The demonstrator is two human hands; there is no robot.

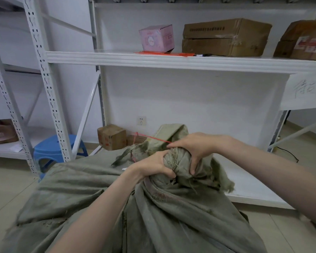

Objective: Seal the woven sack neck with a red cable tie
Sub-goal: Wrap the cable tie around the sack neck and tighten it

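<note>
A large grey-green woven sack (84, 201) fills the lower half of the view. Its top is gathered into a thick bunched neck (179, 161). My left hand (153, 166) grips the neck from the left, fingers wrapped around the cloth. My right hand (192, 147) clasps the neck from the right and above. A thin red cable tie (154, 138) runs out leftward from under my right thumb and fingers, over the loose sack mouth (171, 134). Whether the tie loops around the neck is hidden by my hands.
A white metal shelf rack (171, 60) stands right behind the sack, holding a pink box (156, 38), two brown cartons (224, 37) and more red cable ties (164, 53). A blue stool (56, 147) and small cartons (111, 136) sit on the floor at left.
</note>
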